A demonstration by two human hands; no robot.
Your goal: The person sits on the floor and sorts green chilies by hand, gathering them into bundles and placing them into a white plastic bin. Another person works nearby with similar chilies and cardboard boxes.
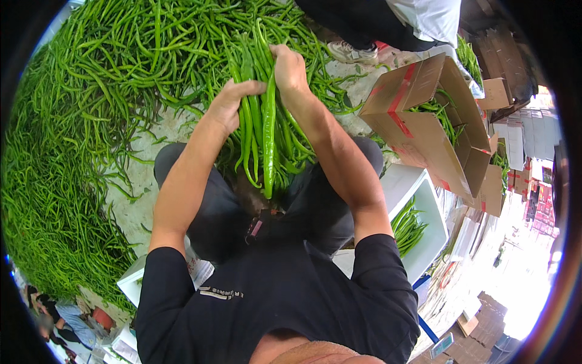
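Note:
Both my hands hold one bundle of long green chili peppers (pixel 258 113) above my knees. My left hand (pixel 234 102) grips the bundle's left side, with its thumb laid across the peppers. On the right side my right hand (pixel 290 68) is closed around the upper part, near the stems. The tips hang down towards me, and one thick glossy pepper (pixel 269 136) lies on top. A large heap of loose green chili peppers (pixel 136 59) spreads over the floor in front and to the left. More peppers lie beneath the bundle, partly hidden by it.
On the right stands an open cardboard box (pixel 409 132) with red tape, holding peppers. Nearer, a white foam box (pixel 425 245) contains lined-up peppers. Another white box (pixel 132 280) is by my left elbow. A person's shoe (pixel 352 52) rests beyond the heap; another person (pixel 68 318) is at lower left.

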